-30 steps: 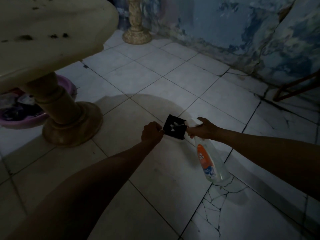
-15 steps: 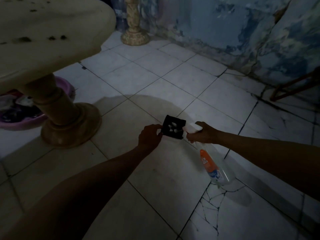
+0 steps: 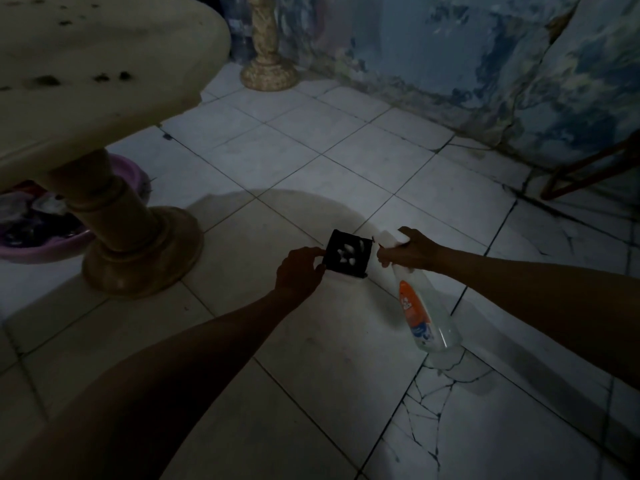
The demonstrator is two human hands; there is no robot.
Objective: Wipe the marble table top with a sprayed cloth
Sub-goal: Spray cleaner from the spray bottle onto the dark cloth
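Note:
My left hand (image 3: 299, 271) pinches the left edge of a small dark folded cloth (image 3: 348, 254) with white foam spots on it, held above the floor. My right hand (image 3: 410, 252) grips the white trigger head of a clear spray bottle (image 3: 427, 317) with an orange label; the nozzle points at the cloth from close on its right. The cream marble table top (image 3: 97, 64), with dark specks on it, fills the upper left and stands on a thick pedestal (image 3: 121, 230).
A purple basin (image 3: 52, 244) with items in it sits on the floor behind the pedestal. A second stone pedestal (image 3: 268, 60) stands at the back by the peeling blue wall (image 3: 485, 64). A reddish metal frame (image 3: 595, 171) is at right. Floor tiles near my right arm are cracked.
The view has shifted slightly and both hands sit a little lower and farther apart. The bottle tilted a little. The cloth stays in my left hand with foam spots on it.

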